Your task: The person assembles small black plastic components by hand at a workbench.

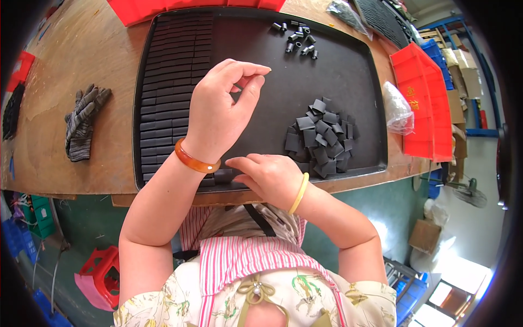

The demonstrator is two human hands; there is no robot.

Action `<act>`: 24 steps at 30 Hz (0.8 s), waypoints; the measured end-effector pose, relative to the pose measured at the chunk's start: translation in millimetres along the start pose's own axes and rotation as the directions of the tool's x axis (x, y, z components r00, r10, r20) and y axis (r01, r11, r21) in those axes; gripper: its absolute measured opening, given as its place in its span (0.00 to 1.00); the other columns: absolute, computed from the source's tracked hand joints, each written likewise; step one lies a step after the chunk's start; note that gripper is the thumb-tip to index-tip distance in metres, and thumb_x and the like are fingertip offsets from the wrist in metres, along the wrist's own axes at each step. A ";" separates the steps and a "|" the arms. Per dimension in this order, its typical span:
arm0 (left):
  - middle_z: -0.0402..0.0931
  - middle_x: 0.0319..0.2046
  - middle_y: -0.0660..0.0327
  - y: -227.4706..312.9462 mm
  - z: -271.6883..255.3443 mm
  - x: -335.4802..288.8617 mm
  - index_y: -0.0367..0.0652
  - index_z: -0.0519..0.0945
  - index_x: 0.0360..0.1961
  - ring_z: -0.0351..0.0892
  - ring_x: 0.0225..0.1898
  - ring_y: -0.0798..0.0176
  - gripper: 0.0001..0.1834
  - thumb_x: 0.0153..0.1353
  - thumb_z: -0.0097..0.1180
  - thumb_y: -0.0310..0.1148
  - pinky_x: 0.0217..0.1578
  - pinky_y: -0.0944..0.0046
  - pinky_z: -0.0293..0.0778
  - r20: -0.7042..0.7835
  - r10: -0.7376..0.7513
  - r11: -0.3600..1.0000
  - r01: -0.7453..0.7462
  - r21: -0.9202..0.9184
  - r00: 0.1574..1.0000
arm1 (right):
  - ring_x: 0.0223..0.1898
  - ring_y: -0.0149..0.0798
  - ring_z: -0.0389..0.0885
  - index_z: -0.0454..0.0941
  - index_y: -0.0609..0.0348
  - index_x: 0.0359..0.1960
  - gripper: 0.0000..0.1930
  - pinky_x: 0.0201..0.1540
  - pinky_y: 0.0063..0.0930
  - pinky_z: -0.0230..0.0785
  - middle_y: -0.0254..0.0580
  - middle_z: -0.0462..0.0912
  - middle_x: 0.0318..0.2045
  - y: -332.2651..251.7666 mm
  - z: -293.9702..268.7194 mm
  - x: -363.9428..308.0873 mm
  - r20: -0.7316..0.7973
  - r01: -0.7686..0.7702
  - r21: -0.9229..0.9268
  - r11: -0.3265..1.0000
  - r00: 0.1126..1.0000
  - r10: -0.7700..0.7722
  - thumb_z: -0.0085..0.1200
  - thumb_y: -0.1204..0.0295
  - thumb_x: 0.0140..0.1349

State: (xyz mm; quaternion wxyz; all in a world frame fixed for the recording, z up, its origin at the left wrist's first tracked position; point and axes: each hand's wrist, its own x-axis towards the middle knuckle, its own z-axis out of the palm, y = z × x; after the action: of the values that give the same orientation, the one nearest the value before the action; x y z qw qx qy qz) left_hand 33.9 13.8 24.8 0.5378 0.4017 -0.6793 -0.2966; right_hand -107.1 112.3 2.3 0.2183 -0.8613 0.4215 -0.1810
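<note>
My left hand [226, 103] is raised over the black tray [321, 79]. Its thumb and index finger come together in a pinch; anything between them is too small to make out. Near the tray's front edge, my right hand [269, 180] is low, thumb and index finger apart, with nothing visible between them. Just left of its fingertips lies a flat black piece [223, 175]. Neat rows of similar black pieces [171, 82] fill the tray's left side, partly hidden by my left arm. A loose pile of flat black pieces [321, 136] lies at the right.
Several small metallic cylinders [299, 39] sit at the tray's far side. Red bins stand behind the tray [196, 5] and to its right [425, 103], beside a clear plastic bag [398, 109]. A grey knitted glove [84, 122] lies on the wooden table [49, 131].
</note>
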 end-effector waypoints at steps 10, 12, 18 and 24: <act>0.81 0.31 0.62 -1.3 3.4 0.0 0.41 0.85 0.37 0.78 0.28 0.66 0.06 0.59 0.59 0.24 0.28 0.70 0.73 0.019 0.007 1.000 -0.007 0.013 1.000 | 0.29 0.44 0.81 0.82 0.50 0.43 0.11 0.32 0.37 0.76 0.38 0.77 0.26 4.3 -3.0 3.3 0.153 0.083 -0.062 0.995 0.986 -0.072 0.60 0.68 0.58; 0.81 0.31 0.62 1.2 2.8 -0.2 0.41 0.85 0.37 0.77 0.28 0.66 0.05 0.59 0.59 0.24 0.28 0.69 0.73 0.031 -0.006 1.000 0.006 0.011 1.000 | 0.30 0.45 0.82 0.82 0.52 0.44 0.11 0.33 0.37 0.76 0.39 0.79 0.28 7.3 -10.4 0.2 0.107 0.035 0.016 0.999 0.994 -0.037 0.61 0.69 0.58; 0.80 0.30 0.62 3.3 1.8 -2.2 0.41 0.84 0.37 0.77 0.28 0.66 0.06 0.59 0.59 0.24 0.29 0.69 0.73 0.054 -0.012 1.000 0.012 0.004 0.998 | 0.31 0.47 0.83 0.75 0.56 0.34 0.14 0.31 0.38 0.75 0.41 0.82 0.31 31.2 -72.0 -29.5 0.044 -0.313 -0.133 0.940 0.946 0.321 0.64 0.62 0.57; 0.79 0.31 0.60 3.9 7.8 -6.3 0.43 0.84 0.38 0.77 0.31 0.61 0.09 0.56 0.60 0.22 0.31 0.64 0.74 0.149 0.108 0.991 -0.119 0.067 0.983 | 0.28 0.47 0.81 0.75 0.59 0.32 0.15 0.31 0.38 0.73 0.43 0.81 0.29 28.5 -57.9 -48.8 0.059 -0.419 -0.187 0.889 0.898 0.436 0.68 0.64 0.52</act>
State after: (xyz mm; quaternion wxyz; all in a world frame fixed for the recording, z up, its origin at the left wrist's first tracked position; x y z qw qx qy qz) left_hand 26.0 21.0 23.0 0.4875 0.3597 -0.7490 -0.2681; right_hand -182.5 123.1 29.6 0.1993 -0.7706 0.6034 -0.0492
